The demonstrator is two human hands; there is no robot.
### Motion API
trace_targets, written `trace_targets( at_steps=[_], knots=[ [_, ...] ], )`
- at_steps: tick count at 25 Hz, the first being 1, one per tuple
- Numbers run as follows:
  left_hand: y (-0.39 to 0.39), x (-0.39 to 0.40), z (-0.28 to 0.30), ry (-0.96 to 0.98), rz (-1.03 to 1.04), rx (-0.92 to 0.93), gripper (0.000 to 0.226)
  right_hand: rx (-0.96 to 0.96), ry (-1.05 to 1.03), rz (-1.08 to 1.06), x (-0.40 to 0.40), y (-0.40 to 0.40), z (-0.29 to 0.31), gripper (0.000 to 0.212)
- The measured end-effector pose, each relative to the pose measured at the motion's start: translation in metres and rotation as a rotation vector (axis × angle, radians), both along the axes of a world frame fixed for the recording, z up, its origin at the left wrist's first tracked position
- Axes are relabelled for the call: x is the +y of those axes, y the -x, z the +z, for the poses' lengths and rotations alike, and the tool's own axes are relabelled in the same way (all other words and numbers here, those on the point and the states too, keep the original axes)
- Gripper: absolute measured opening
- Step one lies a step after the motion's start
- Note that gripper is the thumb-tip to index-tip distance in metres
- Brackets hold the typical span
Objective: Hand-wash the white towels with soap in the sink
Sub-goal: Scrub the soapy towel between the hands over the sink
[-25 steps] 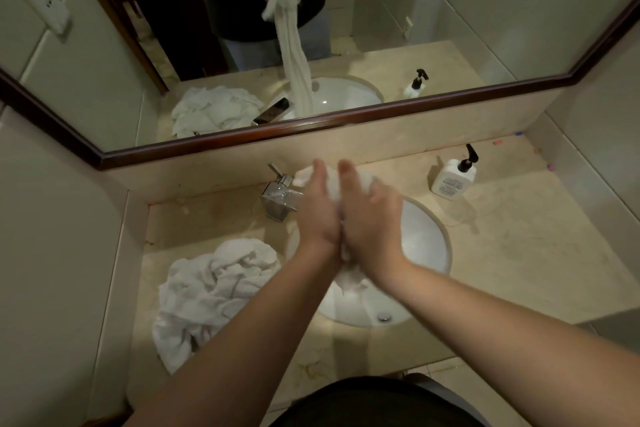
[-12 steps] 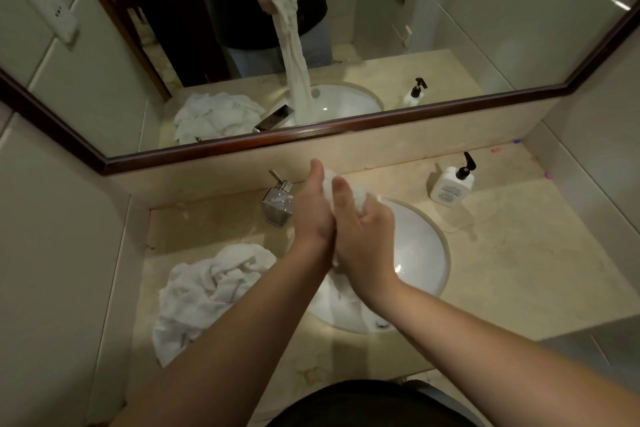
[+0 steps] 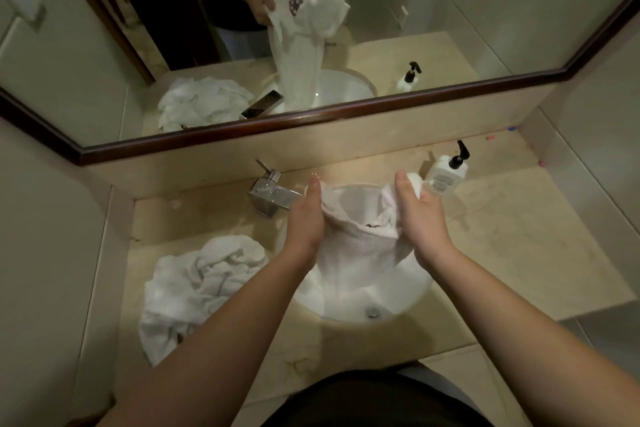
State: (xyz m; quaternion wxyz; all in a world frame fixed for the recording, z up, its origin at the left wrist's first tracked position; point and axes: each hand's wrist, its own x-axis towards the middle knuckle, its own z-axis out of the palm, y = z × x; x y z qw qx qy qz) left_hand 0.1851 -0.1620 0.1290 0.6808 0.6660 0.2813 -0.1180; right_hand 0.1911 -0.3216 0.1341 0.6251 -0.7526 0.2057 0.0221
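A wet white towel (image 3: 360,246) hangs spread between my two hands above the white oval sink (image 3: 398,302). My left hand (image 3: 306,218) grips its left upper edge. Gripping the right upper corner is my right hand (image 3: 420,218). The towel's lower part drops into the basin. A dark mark shows on the folded top edge, and the mirror shows a dark emblem on the towel's far side. A white soap pump bottle (image 3: 445,173) with a black pump stands behind the sink at the right.
A crumpled pile of white towels (image 3: 201,284) lies on the beige stone counter (image 3: 512,253) left of the sink. A square chrome tap (image 3: 272,196) stands behind the basin at the left. A wood-framed mirror (image 3: 242,130) runs along the back wall.
My hands were pressed together on the bunched towel. They have moved apart and now hold the towel spread open between them.
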Motion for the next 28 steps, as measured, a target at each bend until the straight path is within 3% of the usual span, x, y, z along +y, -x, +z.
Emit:
trace_targets(
  at_steps=[4, 7, 10, 13, 16, 18, 20, 23, 25, 28],
  knots=[
    [-0.011, -0.007, -0.033, -0.095, -0.152, 0.132, 0.065, 0.180, 0.046, 0.147, -0.023, -0.005, -0.040, 0.014],
    [-0.019, -0.018, -0.061, -0.197, -0.391, 0.209, 0.071, 0.335, 0.060, 0.206, -0.035, -0.018, -0.068, 0.029],
    [-0.039, -0.020, -0.106, -0.344, -0.524, 0.331, 0.082, 0.443, 0.067, 0.296, -0.042, -0.038, -0.109, 0.027],
    [-0.057, -0.024, -0.150, -0.383, -0.606, 0.407, 0.067, 0.536, 0.069, 0.271, -0.048, -0.055, -0.154, 0.025],
    [-0.074, -0.025, -0.192, -0.345, -0.607, 0.430, 0.028, 0.592, 0.044, 0.267, -0.052, -0.074, -0.194, 0.016],
    [-0.084, -0.021, -0.225, -0.298, -0.490, 0.464, 0.040, 0.626, -0.010, 0.253, -0.055, -0.088, -0.222, 0.004],
    [-0.089, -0.017, -0.253, -0.201, -0.303, 0.448, 0.051, 0.663, -0.112, 0.223, -0.058, -0.102, -0.246, 0.013],
    [-0.089, -0.018, -0.283, -0.046, -0.039, 0.436, 0.018, 0.692, -0.142, 0.182, -0.060, -0.115, -0.278, 0.042],
    [-0.081, -0.022, -0.300, -0.074, -0.054, 0.461, 0.024, 0.726, 0.108, 0.291, -0.063, -0.114, -0.294, 0.055],
    [-0.065, -0.033, -0.319, -0.256, -0.250, 0.514, 0.050, 0.754, 0.383, 0.431, -0.065, -0.099, -0.319, 0.065]
  ],
)
